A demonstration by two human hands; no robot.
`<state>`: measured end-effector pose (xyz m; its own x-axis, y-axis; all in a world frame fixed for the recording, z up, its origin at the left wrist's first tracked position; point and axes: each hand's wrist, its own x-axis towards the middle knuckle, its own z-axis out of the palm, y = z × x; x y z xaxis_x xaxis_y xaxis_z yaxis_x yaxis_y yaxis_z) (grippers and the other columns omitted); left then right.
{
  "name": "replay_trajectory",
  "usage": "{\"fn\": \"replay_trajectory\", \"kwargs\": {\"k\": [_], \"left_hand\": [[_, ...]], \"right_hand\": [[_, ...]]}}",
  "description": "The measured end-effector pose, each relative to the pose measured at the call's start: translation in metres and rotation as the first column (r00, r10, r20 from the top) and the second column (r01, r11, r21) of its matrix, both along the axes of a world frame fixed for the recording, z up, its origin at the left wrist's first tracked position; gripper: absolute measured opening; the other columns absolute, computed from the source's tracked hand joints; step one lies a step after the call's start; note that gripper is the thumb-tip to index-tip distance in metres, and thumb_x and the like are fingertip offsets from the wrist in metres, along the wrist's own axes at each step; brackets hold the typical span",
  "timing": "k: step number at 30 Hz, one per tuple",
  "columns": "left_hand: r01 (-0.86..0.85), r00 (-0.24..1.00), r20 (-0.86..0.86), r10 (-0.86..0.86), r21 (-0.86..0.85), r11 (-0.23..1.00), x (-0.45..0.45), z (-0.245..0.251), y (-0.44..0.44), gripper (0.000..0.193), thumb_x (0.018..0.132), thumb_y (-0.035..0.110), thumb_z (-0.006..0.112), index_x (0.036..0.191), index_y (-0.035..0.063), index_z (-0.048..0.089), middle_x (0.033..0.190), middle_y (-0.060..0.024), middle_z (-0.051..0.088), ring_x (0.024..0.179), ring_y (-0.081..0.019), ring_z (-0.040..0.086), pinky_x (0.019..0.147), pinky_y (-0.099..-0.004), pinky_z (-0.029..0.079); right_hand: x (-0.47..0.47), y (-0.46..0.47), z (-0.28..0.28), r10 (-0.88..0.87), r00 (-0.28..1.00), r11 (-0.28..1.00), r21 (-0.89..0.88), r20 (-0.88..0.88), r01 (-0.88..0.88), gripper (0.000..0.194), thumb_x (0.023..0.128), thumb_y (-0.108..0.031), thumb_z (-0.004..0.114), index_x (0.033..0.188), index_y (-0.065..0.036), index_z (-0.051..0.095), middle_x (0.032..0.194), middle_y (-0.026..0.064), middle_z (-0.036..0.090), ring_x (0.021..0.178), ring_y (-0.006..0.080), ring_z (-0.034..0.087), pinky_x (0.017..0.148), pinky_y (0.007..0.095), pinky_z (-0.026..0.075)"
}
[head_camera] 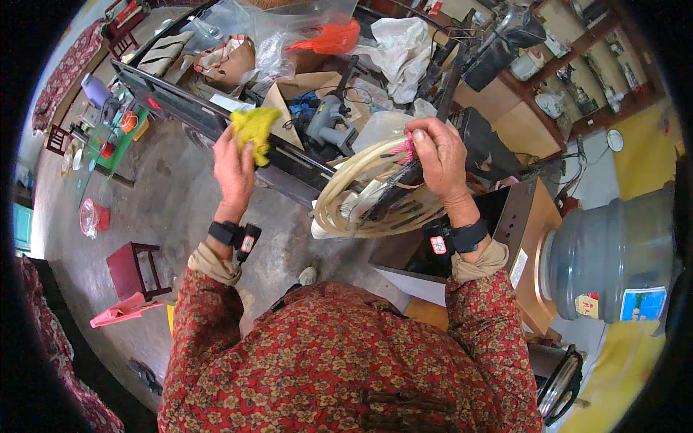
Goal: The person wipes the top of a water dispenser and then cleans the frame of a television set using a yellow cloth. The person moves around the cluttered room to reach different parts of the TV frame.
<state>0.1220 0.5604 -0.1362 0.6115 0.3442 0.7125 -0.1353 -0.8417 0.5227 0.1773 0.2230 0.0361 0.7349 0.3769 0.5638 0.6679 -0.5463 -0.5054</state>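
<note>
My left hand [234,162] grips a crumpled yellow cloth [253,132], held just above the black metal rim [292,151] of a cargo bed. My right hand [441,157] pinches a coil of pale translucent hose [327,208] at its top, where a pink tie [406,147] binds the loops. The coil hangs at the near right corner of the bed, around a dark bar [398,189]. Some of its far side is hidden behind that bar and my hand. Behind it in the bed lies a grey power tool [327,119] beside an open cardboard box [295,89].
Plastic sheeting, a red bag [330,39], a white sack [400,51] and a paper bag [227,59] fill the bed. At right stands a water dispenser [528,227] with a large bottle [606,260]. A red stool [130,268] and basket [95,216] are on the floor at left.
</note>
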Motion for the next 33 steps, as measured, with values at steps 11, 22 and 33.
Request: {"fn": "replay_trajectory", "kwargs": {"k": [11, 22, 33], "left_hand": [[0.15, 0.962, -0.272, -0.036, 0.411, 0.899, 0.064, -0.018, -0.008, 0.025, 0.088, 0.03, 0.056, 0.1, 0.0085, 0.059, 0.102, -0.0085, 0.057, 0.105, -0.0273, 0.051, 0.104, -0.0501, 0.027], [0.153, 0.88, -0.465, 0.094, 0.466, 0.871, 0.073, -0.001, -0.004, 0.026, 0.09, 0.035, 0.05, 0.09, 0.0117, 0.062, 0.093, -0.0086, 0.059, 0.097, -0.0287, 0.055, 0.098, -0.0479, 0.032], [0.047, 0.891, -0.432, 0.137, 0.389, 0.92, 0.087, -0.001, 0.043, 0.025, 0.091, 0.032, 0.051, 0.092, 0.009, 0.061, 0.093, -0.0079, 0.058, 0.099, -0.0269, 0.053, 0.104, -0.0498, 0.027]], "right_hand": [[-0.001, 0.0, 0.002, 0.003, 1.0, 0.999, -0.041, -0.011, -0.003, 0.024, 0.089, -0.022, 0.048, 0.091, -0.004, 0.063, 0.085, 0.0094, 0.065, 0.083, 0.027, 0.059, 0.08, 0.0349, 0.043], [-0.007, 0.001, 0.009, 0.05, 0.999, 0.997, 0.058, 0.012, -0.051, 0.014, 0.082, -0.016, 0.057, 0.089, -0.005, 0.063, 0.085, 0.0115, 0.064, 0.082, 0.0316, 0.059, 0.082, 0.038, 0.041], [-0.004, -0.001, 0.0, 0.002, 0.996, 1.0, -0.006, -0.085, -0.003, 0.02, 0.085, -0.016, 0.05, 0.091, -0.001, 0.063, 0.09, 0.0135, 0.062, 0.088, 0.0305, 0.056, 0.082, 0.0366, 0.042]]}}
